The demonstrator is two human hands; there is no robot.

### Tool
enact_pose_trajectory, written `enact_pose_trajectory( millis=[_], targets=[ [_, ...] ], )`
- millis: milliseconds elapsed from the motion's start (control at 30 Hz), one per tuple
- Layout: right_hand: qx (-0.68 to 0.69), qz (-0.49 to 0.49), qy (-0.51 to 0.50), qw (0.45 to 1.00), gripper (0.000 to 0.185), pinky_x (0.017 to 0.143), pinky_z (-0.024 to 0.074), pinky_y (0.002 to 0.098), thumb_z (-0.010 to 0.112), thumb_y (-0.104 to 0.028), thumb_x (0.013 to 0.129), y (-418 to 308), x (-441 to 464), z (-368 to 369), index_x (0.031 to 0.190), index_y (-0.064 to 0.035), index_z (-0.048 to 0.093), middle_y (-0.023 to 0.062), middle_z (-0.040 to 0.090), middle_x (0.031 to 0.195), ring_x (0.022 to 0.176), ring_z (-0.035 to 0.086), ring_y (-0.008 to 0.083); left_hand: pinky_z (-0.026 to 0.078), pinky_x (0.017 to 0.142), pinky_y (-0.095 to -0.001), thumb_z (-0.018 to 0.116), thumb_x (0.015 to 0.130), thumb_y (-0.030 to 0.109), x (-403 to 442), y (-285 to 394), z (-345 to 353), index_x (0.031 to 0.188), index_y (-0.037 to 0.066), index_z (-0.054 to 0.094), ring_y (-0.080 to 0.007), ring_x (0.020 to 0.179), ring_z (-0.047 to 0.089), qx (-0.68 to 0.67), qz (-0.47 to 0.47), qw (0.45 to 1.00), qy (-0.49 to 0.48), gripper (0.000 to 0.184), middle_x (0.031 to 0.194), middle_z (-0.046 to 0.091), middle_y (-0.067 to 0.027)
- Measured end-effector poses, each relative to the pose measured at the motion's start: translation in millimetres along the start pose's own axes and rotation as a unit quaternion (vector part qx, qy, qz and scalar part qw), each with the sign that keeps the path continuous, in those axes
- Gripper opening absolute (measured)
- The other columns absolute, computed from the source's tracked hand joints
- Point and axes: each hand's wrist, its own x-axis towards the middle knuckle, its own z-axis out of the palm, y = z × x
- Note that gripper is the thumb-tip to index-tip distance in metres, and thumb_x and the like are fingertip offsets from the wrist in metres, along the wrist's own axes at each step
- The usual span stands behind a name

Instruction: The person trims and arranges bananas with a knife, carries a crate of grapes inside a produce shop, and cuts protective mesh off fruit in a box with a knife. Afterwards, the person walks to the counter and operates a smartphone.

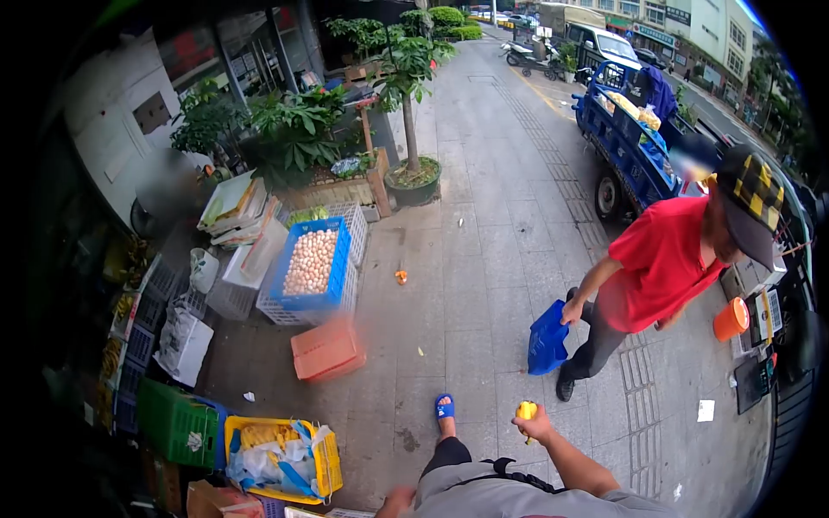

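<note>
My right hand (537, 425) is closed around a small yellow thing (526, 409), held out in front of me over the pavement. It looks like a piece of fruit, but its kind is not clear. My left hand (397, 501) hangs low by my left side at the bottom edge, smeared and partly cut off, so its fingers do not show. Left of it stands a yellow crate (328, 462) holding yellow produce and plastic bags. One of my feet, in a blue slipper (444, 407), is on the paving ahead.
A person in a red shirt (669, 263) with a blue bag (547, 338) is at the right. Eggs fill a blue crate (347, 259) at the left, near a red crate (321, 350). A potted tree (414, 186) stands ahead; a blue cargo tricycle (617, 142) is parked to the right.
</note>
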Motion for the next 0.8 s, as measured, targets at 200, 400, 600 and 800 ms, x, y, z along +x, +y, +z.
enact_pose_trajectory(
  millis=[200, 400, 600, 800],
  targets=[
    [0.228, -0.015, 0.062, 0.971, 0.087, 0.088, 0.0545, 0.0367, 0.089, -0.03, 0.075, -96.8, 85.2, -16.5, 0.141, 0.002, 0.04, 0.0125, 0.061, 0.115, 0.102, 0.062, 0.0217, 0.051, 0.098, -0.0486, 0.053, 0.101, 0.042, 104.0, -64.2, -139.5, 0.122, 0.009, 0.071, -0.0386, 0.118, 0.064, 0.064, 0.105, 0.992, -0.025, 0.043, 0.124, 0.069, -0.0183],
    [0.377, -0.027, 0.161, 0.912, 0.085, 0.085, 0.0532, 0.0338, 0.084, -0.024, 0.08, -162.1, 142.6, -79.5, 0.145, 0.0007, 0.036, 0.0099, 0.059, 0.113, 0.1, 0.06, 0.0185, 0.051, 0.057, -0.0405, 0.062, 0.102, 0.034, 243.9, -24.2, -354.2, 0.108, 0.01, 0.073, -0.0212, 0.062, 0.062, -0.079, -0.055, 0.978, 0.183, 0.027, 0.082, 0.07, -0.0077],
    [0.47, 0.034, 0.245, 0.847, 0.065, 0.082, 0.0536, 0.0348, 0.083, -0.028, 0.081, -168.3, 180.0, -131.5, 0.13, -0.0008, 0.05, 0.0082, 0.063, 0.106, 0.094, 0.062, 0.0179, 0.048, 0.053, -0.0296, 0.066, 0.101, 0.026, 362.8, 82.1, -517.1, 0.11, 0.006, 0.065, -0.0128, 0.065, 0.059, -0.515, -0.018, 0.841, 0.162, 0.022, 0.084, 0.066, -0.0025],
    [0.612, 0.077, 0.233, 0.752, 0.054, 0.081, 0.0526, 0.0333, 0.081, -0.03, 0.081, -133.7, 206.4, -162.8, 0.119, -0.0018, 0.056, 0.0057, 0.062, 0.098, 0.09, 0.061, 0.018, 0.055, 0.073, -0.0353, 0.071, 0.096, 0.034, 420.2, 162.8, -525.9, 0.116, 0.003, 0.068, -0.0225, 0.083, 0.069, -0.14, 0.098, 0.981, 0.096, 0.037, 0.1, 0.073, -0.0119]
  ],
)
